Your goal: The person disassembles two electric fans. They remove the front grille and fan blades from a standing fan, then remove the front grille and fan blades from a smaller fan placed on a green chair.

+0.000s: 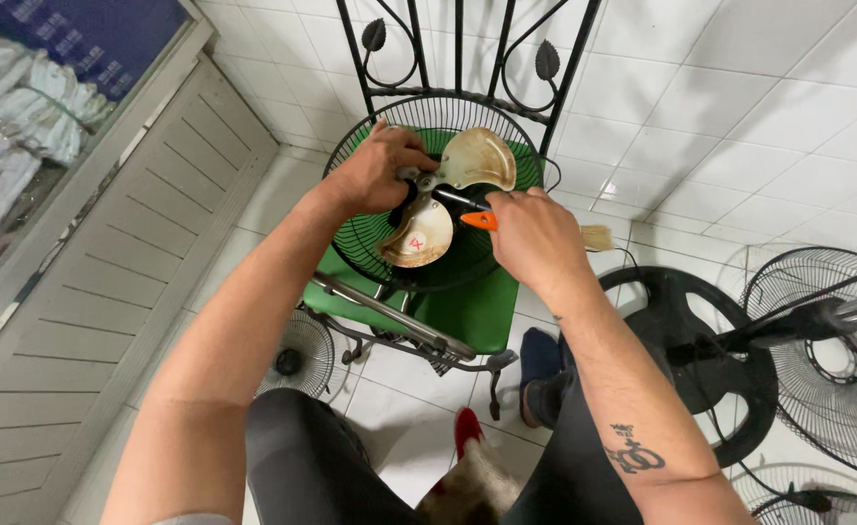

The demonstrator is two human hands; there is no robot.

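A fan lies face up on a green chair seat (472, 316), its black wire guard (365, 248) around beige, dirty blades (482, 157). My left hand (375, 170) grips the blade hub at the fan's centre. My right hand (535, 238) is closed on a screwdriver with an orange handle (480, 221), its dark shaft pointing toward the hub. A small brush (596, 237) with pale bristles sticks out behind my right hand; whether that hand holds it too is unclear.
The black iron chair back (457, 58) rises behind the fan. A loose wire guard (297, 355) lies on the white tile floor under the chair. A round black fan base (686, 335) and another fan guard (827, 350) stand at right. A grey panelled wall is at left.
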